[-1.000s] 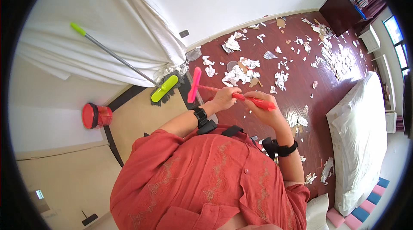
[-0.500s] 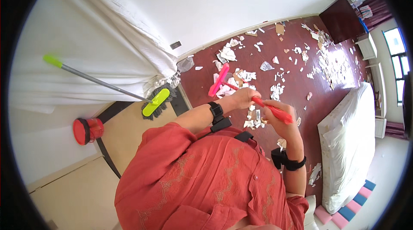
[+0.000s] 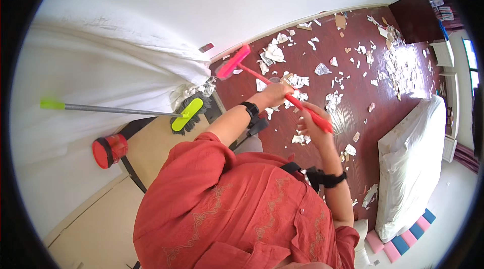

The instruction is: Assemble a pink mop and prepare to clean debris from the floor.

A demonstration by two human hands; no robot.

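A broom with a pink head (image 3: 234, 61) and a red handle (image 3: 252, 72) slants across in front of me. My left hand (image 3: 277, 93) is closed round the middle of the handle. Nearer its thick red end, my right hand (image 3: 316, 124) holds the grip, with some fingers curled beneath it. The broom head is over the floor's left corner, by the curtain and the skirting. White paper scraps (image 3: 274, 53) lie on the dark red floor (image 3: 302, 70), some of them close to the handle.
A mop with a green head (image 3: 187, 115) leans against the white curtain (image 3: 126, 67) at left, near a red bucket (image 3: 111, 150). A wrapped mattress (image 3: 411, 163) stands at right. Beyond it spread more scraps (image 3: 401, 65), near a dark cabinet (image 3: 416, 17).
The broom head has swung left and away from me, toward the wall corner. Both hands have moved left and farther out with the handle. The view has shifted slightly.
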